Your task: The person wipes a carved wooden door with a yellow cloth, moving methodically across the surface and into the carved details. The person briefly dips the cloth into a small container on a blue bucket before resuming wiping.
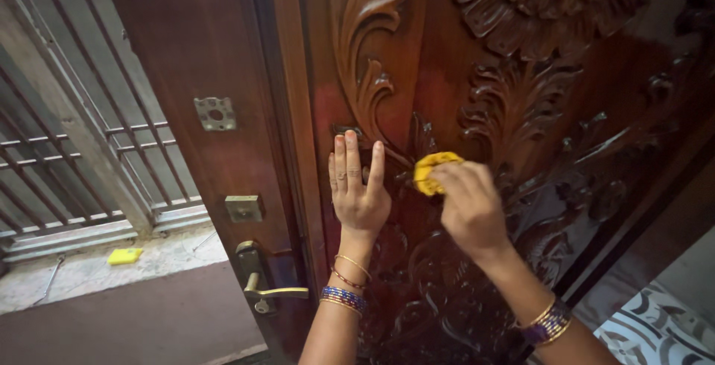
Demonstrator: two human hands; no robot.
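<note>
A dark carved wooden door (521, 74) with leaf and flower relief fills the view. My left hand (359, 186) rests flat against it, fingers up and slightly apart, holding nothing. My right hand (469, 208) is closed on a small yellow cloth (433, 170), pressing it on the carving just right of my left hand. Bangles show on both wrists.
The door's edge carries a metal latch plate (215, 113), a square lock plate (244, 208) and a brass lever handle (272, 290). Behind it are a metal grille (67, 134), a concrete ledge and a yellow object (124, 256) on the floor. Patterned flooring (655, 324) shows at lower right.
</note>
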